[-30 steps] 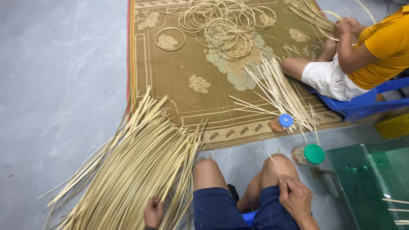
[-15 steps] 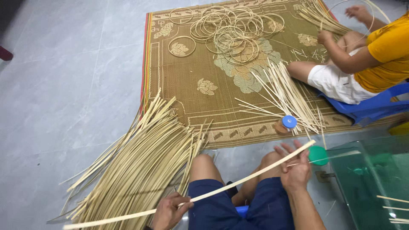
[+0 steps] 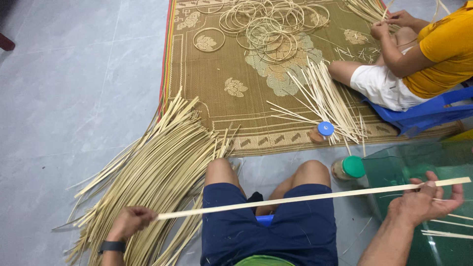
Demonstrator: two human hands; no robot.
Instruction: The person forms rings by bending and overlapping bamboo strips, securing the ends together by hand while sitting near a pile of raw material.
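**A long strip held across our lap**

We sit above a grey tiled floor (image 3: 59,98), with a brown woven mat (image 3: 217,79) spread ahead of us. On the floor to our left lies a big fanned pile of pale strips (image 3: 162,172), reaching from the mat's edge down to our left knee. A heap of thin rings (image 3: 268,24) rests on the far part of the mat, and a smaller bundle of sticks (image 3: 325,103) lies near another person in a yellow shirt (image 3: 446,49), seated on a blue stool (image 3: 423,113).

Across our thighs runs one long strip (image 3: 305,198), nearly level. Our left hand (image 3: 130,221) is clenched around its left end; our right hand (image 3: 426,199) grips it near its right end, fingers curled over it.

By our right knee stand a green-capped jar (image 3: 349,168) and, beyond it, a blue-capped jar (image 3: 321,132).
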